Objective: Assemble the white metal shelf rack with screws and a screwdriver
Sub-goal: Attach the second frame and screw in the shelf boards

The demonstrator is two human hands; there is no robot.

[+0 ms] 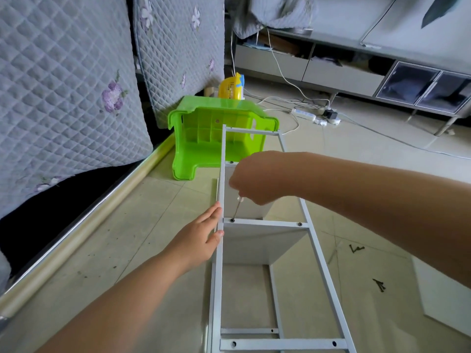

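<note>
- Screwdriver (237,209) held in the right hand (251,180), fingers curled round its handle; shaft slants down-left, tip in a screw (232,220) at the crossbar's left end.
- Left hand (204,231), fingers straight, presses the white rack (219,250) on its left rail just beside that screw.
- Rack lies lengthwise on the floor, running away from the viewer.

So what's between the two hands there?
In the head view, the rack's left rail runs between them: the left hand rests on its outer side, and the right hand holds the screwdriver inside.
</note>
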